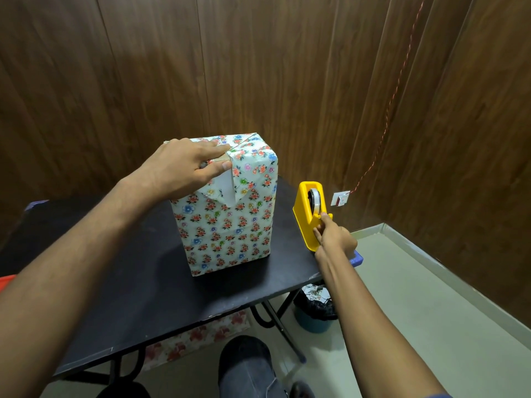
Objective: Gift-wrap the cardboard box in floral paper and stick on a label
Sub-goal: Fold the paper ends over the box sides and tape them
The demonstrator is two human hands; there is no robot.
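Dark wood panelling backs a black counter where the box, wrapped in floral paper, stands upright at centre. From 8 o'clock the left arm stretches out, left hand flat on the box top, fingers straight, pressing a loose paper flap. At 3 o'clock the right hand pinches at the yellow tape dispenser on the counter's edge.

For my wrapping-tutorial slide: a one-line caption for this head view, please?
Left hand holds the paper flap on the wrapped box while right hand pulls tape from the yellow dispenser.
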